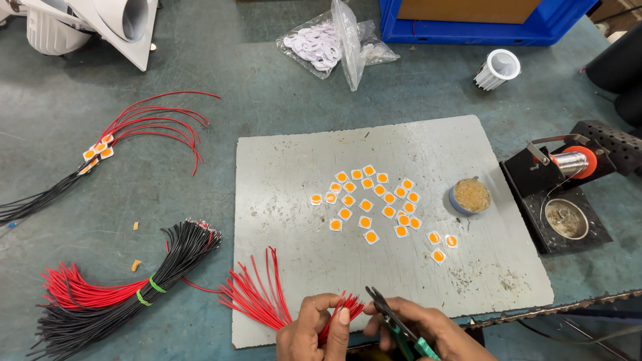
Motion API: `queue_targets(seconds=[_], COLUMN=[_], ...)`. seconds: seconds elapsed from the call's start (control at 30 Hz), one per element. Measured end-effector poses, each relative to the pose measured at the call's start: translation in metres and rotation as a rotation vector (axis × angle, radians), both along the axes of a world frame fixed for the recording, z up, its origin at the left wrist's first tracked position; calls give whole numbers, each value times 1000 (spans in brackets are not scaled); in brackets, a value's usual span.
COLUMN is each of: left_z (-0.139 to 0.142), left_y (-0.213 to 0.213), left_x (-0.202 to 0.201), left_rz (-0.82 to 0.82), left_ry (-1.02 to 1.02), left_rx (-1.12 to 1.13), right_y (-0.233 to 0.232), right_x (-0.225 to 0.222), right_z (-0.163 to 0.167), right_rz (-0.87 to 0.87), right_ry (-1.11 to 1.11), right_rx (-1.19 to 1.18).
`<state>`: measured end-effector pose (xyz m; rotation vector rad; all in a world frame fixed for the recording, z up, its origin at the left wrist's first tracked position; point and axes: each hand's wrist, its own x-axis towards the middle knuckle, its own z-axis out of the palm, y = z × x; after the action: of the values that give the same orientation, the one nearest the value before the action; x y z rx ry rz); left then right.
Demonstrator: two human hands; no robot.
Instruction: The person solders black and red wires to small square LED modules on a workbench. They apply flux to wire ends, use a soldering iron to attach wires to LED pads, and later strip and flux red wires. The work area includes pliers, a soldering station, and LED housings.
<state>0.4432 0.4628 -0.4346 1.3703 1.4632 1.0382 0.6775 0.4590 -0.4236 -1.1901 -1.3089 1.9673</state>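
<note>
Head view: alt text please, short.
Left hand holds a bunch of red wires while the right hand holds small pliers at their ends, over a grey board scattered with small orange-centred square chips.

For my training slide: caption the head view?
Left hand grips red wires, right hand holds cutters beside square chips.

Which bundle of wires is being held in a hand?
The all-red bundle fanned over the grey board's lower left corner, pinched by the left hand; the other bundles lie untouched further left.
</note>
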Motion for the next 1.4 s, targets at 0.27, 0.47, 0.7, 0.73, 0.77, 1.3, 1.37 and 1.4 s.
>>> queue_targets(seconds=[0.27, 0.47, 0.7, 0.73, 0.77, 1.3, 1.37, 1.4], left_z=[-2, -13, -12, -9, -6, -20, -31, -35], left_y=[0, -1, -2, -2, -3, 3, 7, 9], left_x=[-2, -1, -12, -12, -11, -9, -4, -2], left_rz=[-26, -25, -71, -86, -76, -3, -18, -29], left_ry=[219, 230, 252, 233, 183, 22, 56, 89], left_rx=[247, 400, 111, 142, 248, 17, 70, 119], right_y=[-4, -5, 50, 75, 106, 199, 159, 129], right_x=[1, 4, 26, 24, 17, -78, -60, -50], right_z=[-2, -12, 101, 123, 140, 205, 195, 185], right_rz=[57, 38, -100, -115, -79, 110, 202, 203], right_ry=[-101, -68, -346, -434, -599, -1066, -832, -945], right_rx=[-123, -60, 539, 699, 790, 930, 890, 673])
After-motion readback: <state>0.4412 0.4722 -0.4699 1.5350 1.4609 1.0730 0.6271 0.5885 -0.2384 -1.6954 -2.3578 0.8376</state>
